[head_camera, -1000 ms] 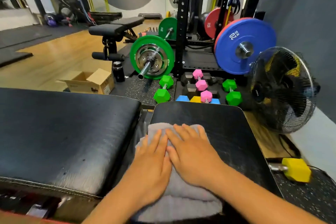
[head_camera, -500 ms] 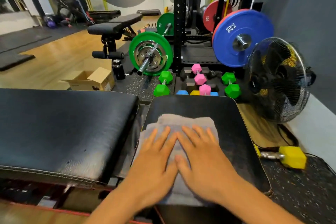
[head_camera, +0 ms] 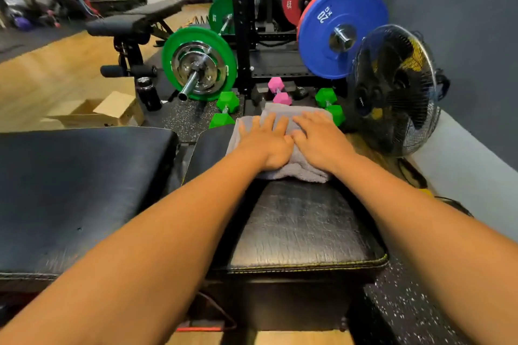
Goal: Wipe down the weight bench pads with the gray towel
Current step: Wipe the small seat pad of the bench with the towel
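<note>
Left hand (head_camera: 266, 143) and right hand (head_camera: 319, 143) press flat, fingers straight, on the folded gray terry towel (head_camera: 297, 172) at the far end of the cracked black vinyl bench pad (head_camera: 302, 227); pushing further could slide it off.

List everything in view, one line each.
left pad: one, black, near left
right pad: one, black, centre
gray towel: one, gray, far end of right pad
green plates: two, green, beyond the pads
blue plate: one, blue, upper right
fan: one, black, far right
green dumbbells: two, green, beyond the towel
pink dumbbell: one, pink, between them
cardboard box: one, brown, beyond left pad
bottle: one, dark, right of box
left grip: one, flat on towel
right grip: one, flat on towel
</note>
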Motion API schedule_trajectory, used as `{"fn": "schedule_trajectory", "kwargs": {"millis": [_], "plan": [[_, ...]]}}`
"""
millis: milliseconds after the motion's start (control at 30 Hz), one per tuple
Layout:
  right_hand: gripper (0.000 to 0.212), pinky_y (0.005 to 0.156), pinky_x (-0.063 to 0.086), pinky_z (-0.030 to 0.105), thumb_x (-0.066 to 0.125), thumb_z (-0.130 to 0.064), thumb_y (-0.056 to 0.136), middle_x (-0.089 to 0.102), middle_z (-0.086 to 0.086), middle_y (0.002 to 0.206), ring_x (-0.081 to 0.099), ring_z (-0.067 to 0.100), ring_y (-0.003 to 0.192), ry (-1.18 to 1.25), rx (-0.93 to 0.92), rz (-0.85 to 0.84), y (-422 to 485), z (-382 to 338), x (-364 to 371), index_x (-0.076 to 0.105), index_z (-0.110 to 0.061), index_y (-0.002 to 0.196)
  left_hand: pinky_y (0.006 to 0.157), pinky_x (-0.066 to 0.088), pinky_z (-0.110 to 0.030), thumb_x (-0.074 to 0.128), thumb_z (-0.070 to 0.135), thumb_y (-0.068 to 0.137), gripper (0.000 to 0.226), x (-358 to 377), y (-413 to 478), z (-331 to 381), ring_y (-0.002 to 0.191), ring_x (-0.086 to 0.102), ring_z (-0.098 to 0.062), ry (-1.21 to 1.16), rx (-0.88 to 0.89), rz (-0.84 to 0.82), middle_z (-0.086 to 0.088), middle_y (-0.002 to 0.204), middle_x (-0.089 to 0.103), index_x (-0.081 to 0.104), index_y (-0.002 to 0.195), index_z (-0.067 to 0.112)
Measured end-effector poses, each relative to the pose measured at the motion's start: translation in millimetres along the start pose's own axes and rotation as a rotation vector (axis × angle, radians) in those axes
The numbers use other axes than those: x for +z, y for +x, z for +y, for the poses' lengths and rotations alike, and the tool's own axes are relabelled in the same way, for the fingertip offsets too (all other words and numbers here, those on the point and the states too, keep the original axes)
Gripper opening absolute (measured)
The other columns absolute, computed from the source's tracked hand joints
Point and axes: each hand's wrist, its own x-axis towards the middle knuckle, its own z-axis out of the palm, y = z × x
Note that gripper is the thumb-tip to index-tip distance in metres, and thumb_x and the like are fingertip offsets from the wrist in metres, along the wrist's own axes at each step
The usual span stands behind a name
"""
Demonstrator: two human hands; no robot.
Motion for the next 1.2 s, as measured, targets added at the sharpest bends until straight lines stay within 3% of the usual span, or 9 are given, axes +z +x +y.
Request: {"fn": "schedule_trajectory", "kwargs": {"millis": [133, 267, 433, 567, 700, 800, 900, 1000, 1200], "plan": [[0.062, 0.119, 0.011, 0.035, 0.029, -0.044, 0.087, 0.030, 0.008, 0.154, 0.018, 0.025, 0.144, 0.054, -0.064, -0.058, -119.0, -20.1, -19.1, 0.042, -0.017, 0.142, 0.116, 0.008, -0.053, 0.004, 0.055, 0.088, 0.072, 17.0, -118.2, 9.3, 0.147, 0.003, -0.033, -0.019, 0.175, 0.059, -0.008, 0.161, 0.003, 0.011, 0.152, 0.022], [0.061, 0.115, 0.014, 0.035, 0.034, -0.046, 0.089, 0.030, -0.001, 0.154, 0.014, 0.020, 0.146, 0.073, -0.121, -0.051, -222.8, -27.7, -35.6, 0.041, -0.020, 0.143, 0.105, 0.017, -0.052, 0.036, 0.054, 0.081, 0.072, 32.0, -216.2, 36.2, 0.138, 0.028, -0.043, -0.049, 0.280, 0.109, -0.011, 0.154, 0.031, 0.035, 0.146, 0.021], [0.057, 0.116, 0.013, 0.034, 0.032, -0.032, 0.090, 0.043, 0.020, 0.144, 0.030, 0.035, 0.140, 0.089, -0.083, -0.085, -122.8, -0.6, -29.8, 0.048, -0.003, 0.137, 0.116, -0.004, -0.054, 0.001, 0.051, 0.088, 0.070, 23.5, -119.7, 36.9, 0.146, -0.008, -0.037, -0.097, 0.206, 0.106, -0.009, 0.161, -0.002, 0.005, 0.152, 0.024], [0.049, 0.113, 0.020, 0.040, 0.045, -0.016, 0.095, 0.030, 0.027, 0.148, 0.026, 0.040, 0.138, -0.050, 0.057, -0.003, -15.1, 26.6, -16.7, 0.039, -0.008, 0.143, 0.109, 0.015, -0.062, 0.021, 0.042, 0.098, 0.055, 15.4, -4.6, 23.0, 0.140, 0.013, -0.045, -0.113, 0.149, 0.114, -0.017, 0.156, 0.015, 0.022, 0.147, 0.016], [0.034, 0.085, 0.038, 0.037, 0.042, -0.026, 0.093, 0.059, 0.019, 0.122, 0.051, 0.035, 0.113, -0.037, 0.080, 0.034, -8.3, 7.1, -13.9, 0.061, -0.007, 0.113, 0.097, 0.033, -0.051, 0.024, 0.037, 0.088, 0.050, 9.0, -5.4, 18.4, 0.117, 0.042, -0.039, -0.222, 0.136, 0.235, -0.020, 0.128, 0.047, 0.046, 0.117, 0.003], [0.046, 0.107, 0.031, 0.039, 0.037, -0.043, 0.093, 0.053, 0.014, 0.137, 0.043, 0.030, 0.129, 0.019, 0.085, -0.043, -60.6, -7.7, -17.5, 0.060, -0.015, 0.123, 0.099, 0.033, -0.045, 0.024, 0.035, 0.086, 0.047, 14.8, -62.3, 9.5, 0.114, 0.046, -0.034, -0.276, 0.248, 0.224, -0.017, 0.122, 0.055, 0.052, 0.110, 0.005], [0.068, 0.117, 0.021, 0.045, 0.028, -0.056, 0.084, 0.042, 0.010, 0.148, 0.031, 0.029, 0.140, 0.015, -0.021, -0.063, -135.4, -45.9, -25.3, 0.051, -0.018, 0.135, 0.115, 0.020, -0.042, 0.015, 0.045, 0.091, 0.062, 21.7, -147.4, -3.3, 0.142, 0.024, -0.025, -0.276, 0.304, 0.236, -0.007, 0.153, 0.033, 0.039, 0.141, 0.017], [0.064, 0.117, 0.019, 0.052, 0.028, -0.053, 0.087, 0.035, 0.007, 0.153, 0.024, 0.028, 0.144, -0.008, -0.087, -0.087, -173.7, -75.0, -25.3, 0.043, -0.024, 0.142, 0.119, -0.010, -0.033, -0.001, 0.056, 0.084, 0.071, 26.2, -199.3, -16.5, 0.144, -0.019, -0.006, -0.268, 0.224, 0.139, 0.015, 0.156, -0.017, -0.004, 0.150, 0.031], [0.073, 0.119, 0.002, 0.047, 0.006, -0.059, 0.080, 0.007, 0.004, 0.162, 0.002, 0.028, 0.148, -0.122, -0.105, -0.217, -50.5, -68.6, 4.6, 0.007, -0.040, 0.151, 0.118, 0.001, -0.049, 0.013, 0.046, 0.092, 0.068, 21.5, -98.4, -58.6, 0.148, -0.001, -0.021, -0.247, 0.089, 0.189, -0.003, 0.162, 0.001, 0.008, 0.153, 0.016]]}}
